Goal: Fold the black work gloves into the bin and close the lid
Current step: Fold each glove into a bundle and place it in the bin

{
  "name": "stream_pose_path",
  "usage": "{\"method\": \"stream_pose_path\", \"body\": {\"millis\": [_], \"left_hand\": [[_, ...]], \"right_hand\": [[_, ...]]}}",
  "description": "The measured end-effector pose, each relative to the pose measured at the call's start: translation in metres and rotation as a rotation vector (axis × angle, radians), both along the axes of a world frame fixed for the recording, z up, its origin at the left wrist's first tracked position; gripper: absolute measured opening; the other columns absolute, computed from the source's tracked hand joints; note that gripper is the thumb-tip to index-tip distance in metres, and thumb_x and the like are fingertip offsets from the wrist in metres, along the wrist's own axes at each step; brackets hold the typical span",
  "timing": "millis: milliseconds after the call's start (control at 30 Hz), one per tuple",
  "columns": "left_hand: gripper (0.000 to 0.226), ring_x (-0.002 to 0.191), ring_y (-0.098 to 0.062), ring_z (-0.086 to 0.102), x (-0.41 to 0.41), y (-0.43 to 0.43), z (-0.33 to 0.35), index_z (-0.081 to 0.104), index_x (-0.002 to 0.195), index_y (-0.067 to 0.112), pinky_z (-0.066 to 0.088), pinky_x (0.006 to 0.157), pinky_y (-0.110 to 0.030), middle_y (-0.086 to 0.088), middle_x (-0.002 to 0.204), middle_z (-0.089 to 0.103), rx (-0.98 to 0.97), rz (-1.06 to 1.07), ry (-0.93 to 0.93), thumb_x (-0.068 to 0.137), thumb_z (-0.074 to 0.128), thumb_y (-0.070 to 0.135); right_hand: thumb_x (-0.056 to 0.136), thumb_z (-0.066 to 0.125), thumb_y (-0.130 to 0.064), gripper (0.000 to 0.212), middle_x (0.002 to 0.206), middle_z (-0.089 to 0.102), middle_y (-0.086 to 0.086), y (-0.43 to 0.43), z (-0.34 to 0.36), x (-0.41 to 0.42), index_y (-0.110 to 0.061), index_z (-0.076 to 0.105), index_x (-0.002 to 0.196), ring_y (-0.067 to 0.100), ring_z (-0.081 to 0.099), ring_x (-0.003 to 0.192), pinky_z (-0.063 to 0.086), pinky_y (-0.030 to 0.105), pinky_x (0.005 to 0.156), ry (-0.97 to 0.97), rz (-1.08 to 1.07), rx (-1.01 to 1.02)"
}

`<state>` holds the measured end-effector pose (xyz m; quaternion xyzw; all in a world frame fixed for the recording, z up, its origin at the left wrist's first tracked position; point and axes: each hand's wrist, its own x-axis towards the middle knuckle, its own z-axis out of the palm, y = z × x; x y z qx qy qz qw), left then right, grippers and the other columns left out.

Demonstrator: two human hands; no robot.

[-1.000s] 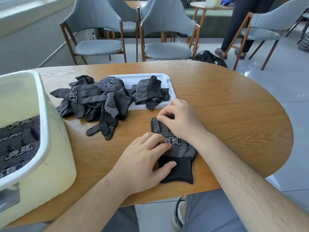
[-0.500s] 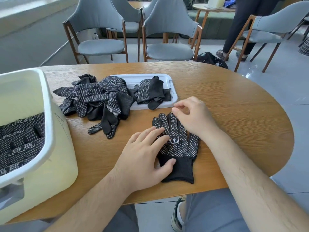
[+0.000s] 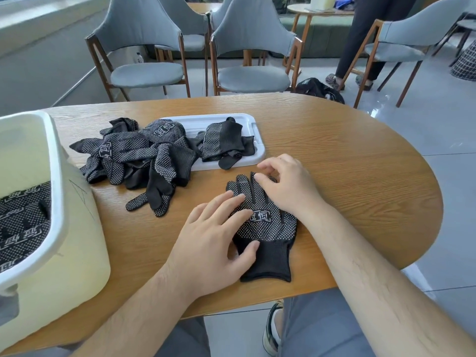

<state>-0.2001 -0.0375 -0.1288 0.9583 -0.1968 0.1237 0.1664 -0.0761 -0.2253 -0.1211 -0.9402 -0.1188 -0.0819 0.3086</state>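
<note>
Partway. Some gloves point(image 3: 23, 220) already in bin point(image 3: 58, 202). Pile point(image 3: 134, 150) left unfolded, spilling from tabletop point(image 3: 334, 163) onto lid point(image 3: 195, 124); bin open. One glove point(image 3: 265, 225) flat before you: your left hand point(image 3: 213, 243) presses it, fingers straight and spread; right hand point(image 3: 288, 186) curled at its tips, pinch unclear.

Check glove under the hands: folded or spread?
Spread flat: glove lies unfolded on the table, fingers out, cuff nearest the person; left hand presses it.

On the bench point(image 3: 347, 176), one glove point(image 3: 268, 228) lies just before you; behind it to the left a glove pile point(image 3: 144, 155) overlaps the lid point(image 3: 195, 122); the bin point(image 3: 59, 228) stands leftmost.
</note>
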Motion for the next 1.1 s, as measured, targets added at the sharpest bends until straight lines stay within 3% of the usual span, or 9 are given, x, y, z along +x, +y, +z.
{"method": "stream_pose_path", "body": {"millis": [100, 267, 433, 767, 833, 967, 1100], "left_hand": [[0.051, 0.151, -0.006, 0.027, 0.0, 0.0, 0.0, 0.057, 0.14, 0.031, 0.027, 0.121, -0.035, 0.015, 0.158, 0.04, 0.006, -0.081, 0.006, 0.094, 0.053, 0.051], [0.054, 0.15, -0.004, 0.028, 0.0, 0.0, -0.001, 0.057, 0.141, 0.035, 0.029, 0.121, -0.036, 0.018, 0.154, 0.044, 0.007, -0.078, 0.054, 0.095, 0.046, 0.06], [0.055, 0.15, -0.003, 0.027, 0.001, 0.001, -0.002, 0.056, 0.142, 0.036, 0.027, 0.122, -0.033, 0.018, 0.155, 0.043, 0.012, -0.088, 0.066, 0.095, 0.047, 0.061], [0.054, 0.15, -0.003, 0.027, 0.001, 0.001, -0.002, 0.057, 0.141, 0.035, 0.028, 0.121, -0.033, 0.018, 0.155, 0.043, -0.002, -0.094, 0.066, 0.094, 0.048, 0.061], [0.053, 0.15, -0.003, 0.027, 0.001, 0.001, -0.002, 0.057, 0.141, 0.036, 0.027, 0.121, -0.032, 0.018, 0.155, 0.044, -0.003, -0.097, 0.063, 0.095, 0.048, 0.06], [0.053, 0.15, -0.005, 0.028, 0.002, 0.0, -0.001, 0.057, 0.14, 0.035, 0.028, 0.121, -0.033, 0.016, 0.154, 0.045, 0.0, -0.104, 0.061, 0.095, 0.048, 0.06], [0.052, 0.149, -0.008, 0.031, 0.001, 0.0, -0.001, 0.059, 0.139, 0.033, 0.031, 0.119, -0.035, 0.015, 0.153, 0.046, -0.01, -0.103, 0.061, 0.094, 0.05, 0.059]], "right_hand": [[0.1, 0.054, -0.036, 0.02, 0.106, 0.057, -0.014, -0.011, 0.003, 0.002, -0.033, 0.067, 0.115, 0.013, 0.055, 0.105, 0.05, 0.044, 0.098, 0.005, -0.071, 0.055], [0.09, 0.063, -0.054, 0.019, 0.104, 0.056, -0.016, -0.031, 0.002, -0.007, -0.038, 0.071, 0.096, 0.013, 0.052, 0.11, 0.045, 0.045, 0.102, 0.1, -0.105, 0.021], [0.094, 0.063, -0.048, 0.012, 0.099, 0.055, -0.018, -0.027, -0.001, -0.012, -0.038, 0.066, 0.088, 0.012, 0.049, 0.107, 0.04, 0.043, 0.104, 0.041, -0.084, -0.019], [0.097, 0.061, -0.043, 0.006, 0.1, 0.058, -0.019, -0.023, -0.004, -0.009, -0.038, 0.064, 0.097, 0.009, 0.049, 0.104, 0.041, 0.04, 0.103, 0.024, -0.05, -0.024], [0.096, 0.059, -0.046, 0.011, 0.1, 0.058, -0.02, -0.021, -0.002, -0.008, -0.039, 0.063, 0.104, 0.009, 0.05, 0.103, 0.041, 0.042, 0.104, 0.026, -0.06, -0.014], [0.087, 0.054, -0.074, 0.043, 0.109, 0.057, -0.016, -0.008, 0.005, 0.001, -0.039, 0.064, 0.11, 0.01, 0.048, 0.11, 0.036, 0.038, 0.102, 0.089, -0.049, -0.041], [0.083, 0.061, -0.074, 0.042, 0.111, 0.058, -0.01, 0.001, 0.004, 0.012, -0.036, 0.064, 0.101, 0.015, 0.052, 0.114, 0.037, 0.04, 0.102, 0.092, -0.096, -0.104]]}}
